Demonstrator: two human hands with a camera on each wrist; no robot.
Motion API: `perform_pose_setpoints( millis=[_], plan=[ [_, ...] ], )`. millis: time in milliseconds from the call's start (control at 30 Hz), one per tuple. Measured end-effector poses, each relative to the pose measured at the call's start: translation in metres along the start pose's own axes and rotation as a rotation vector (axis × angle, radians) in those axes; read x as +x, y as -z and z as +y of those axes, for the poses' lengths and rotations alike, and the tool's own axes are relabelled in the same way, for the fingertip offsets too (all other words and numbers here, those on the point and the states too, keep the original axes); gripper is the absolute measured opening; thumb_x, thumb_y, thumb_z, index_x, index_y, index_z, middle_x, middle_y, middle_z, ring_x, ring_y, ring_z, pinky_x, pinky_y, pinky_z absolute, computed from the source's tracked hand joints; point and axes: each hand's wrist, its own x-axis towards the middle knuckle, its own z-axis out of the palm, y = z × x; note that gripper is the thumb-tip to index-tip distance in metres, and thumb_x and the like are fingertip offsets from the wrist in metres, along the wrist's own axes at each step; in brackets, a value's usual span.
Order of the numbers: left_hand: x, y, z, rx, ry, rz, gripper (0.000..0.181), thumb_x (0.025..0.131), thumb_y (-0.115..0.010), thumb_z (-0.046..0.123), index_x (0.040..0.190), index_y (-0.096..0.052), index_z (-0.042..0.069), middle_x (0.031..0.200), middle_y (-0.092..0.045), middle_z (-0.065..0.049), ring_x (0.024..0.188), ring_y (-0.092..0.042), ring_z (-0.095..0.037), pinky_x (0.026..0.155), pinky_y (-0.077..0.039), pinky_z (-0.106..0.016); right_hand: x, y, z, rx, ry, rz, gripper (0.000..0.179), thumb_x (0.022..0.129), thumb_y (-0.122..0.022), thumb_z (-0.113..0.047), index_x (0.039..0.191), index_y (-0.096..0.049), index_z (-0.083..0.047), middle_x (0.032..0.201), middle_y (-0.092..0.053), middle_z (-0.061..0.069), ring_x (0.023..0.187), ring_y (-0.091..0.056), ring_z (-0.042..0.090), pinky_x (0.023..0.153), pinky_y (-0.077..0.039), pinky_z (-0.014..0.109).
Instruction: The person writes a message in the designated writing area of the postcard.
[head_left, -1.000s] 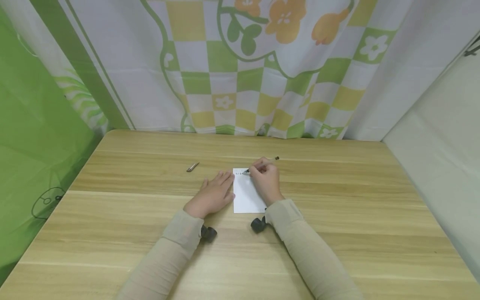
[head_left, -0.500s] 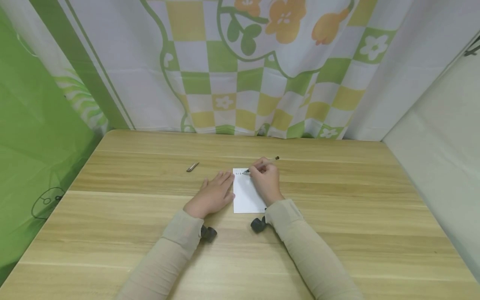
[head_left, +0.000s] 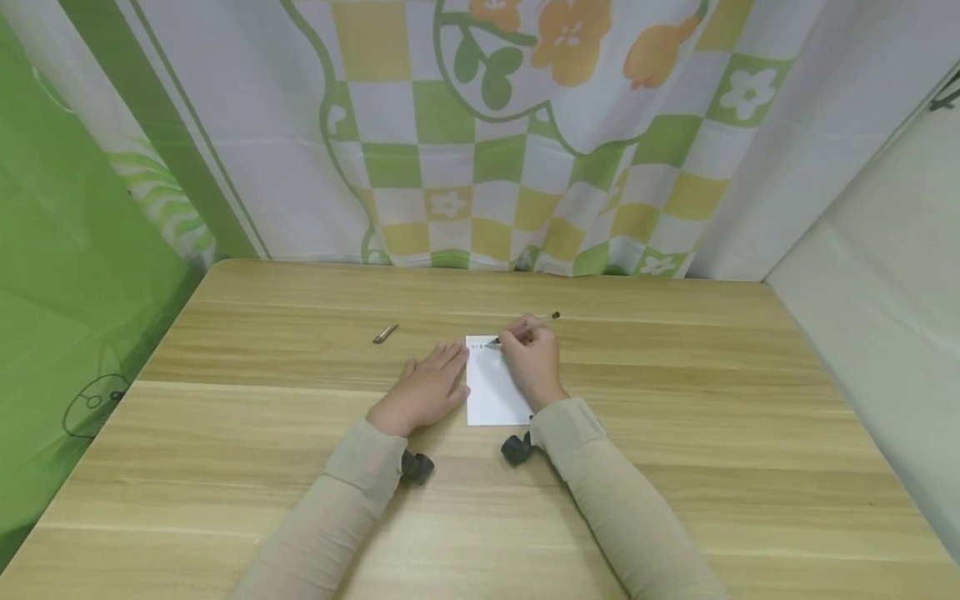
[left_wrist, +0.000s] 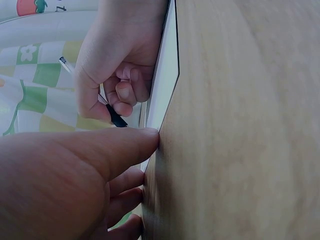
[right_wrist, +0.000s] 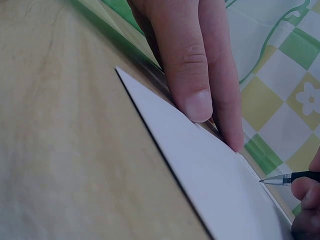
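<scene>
One paper sheet lies flat near the middle of the table. The left hand, fingers extended, rests along the sheet's left edge, presumably to steady it; the right hand pinches a pen, its tip at small marks near the far edge, and hides part of the sheet's right side. Farther left lies a slim object, perhaps a pen cap, apart from both hands. Beyond hangs a patterned curtain.

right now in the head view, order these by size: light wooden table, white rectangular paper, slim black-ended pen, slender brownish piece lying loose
1. Table
2. Paper
3. Pen, partly hidden by the right hand
4. Brownish piece
</scene>
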Motion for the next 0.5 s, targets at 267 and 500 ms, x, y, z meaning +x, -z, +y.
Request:
perform_pose_setpoints(
  millis=[267, 500],
  plan=[
    [-0.0010, 0.0016, 0.0018, -0.006, 0.000, 0.005, 0.064, 0.108, -0.047, 0.033, 0.160, -0.025, 0.003, 0.168, -0.016, -0.012, 0.155, -0.011, -0.034, 0.119, -0.010, -0.068, -0.0011, 0.0011, -0.0029, 0.012, -0.006, -0.011, 0.009, 0.086, -0.064, -0.011, 0.081, -0.068, -0.005, 0.091, -0.067, 0.005, 0.074, -0.064, 0.019, 0.064, -0.049, 0.025],
    [-0.0005, 0.0008, 0.0011, -0.003, 0.001, 0.003, 0.065, 0.108, -0.047, 0.034, 0.160, -0.024, 0.003, 0.168, -0.015, -0.013, 0.155, -0.010, -0.035, 0.119, -0.010, -0.068, -0.0007, 0.0004, -0.0017, 0.006, -0.009, -0.019, 0.008, 0.086, -0.063, -0.011, 0.082, -0.067, -0.005, 0.092, -0.067, 0.006, 0.075, -0.065, 0.019, 0.066, -0.050, 0.025]
  ],
)
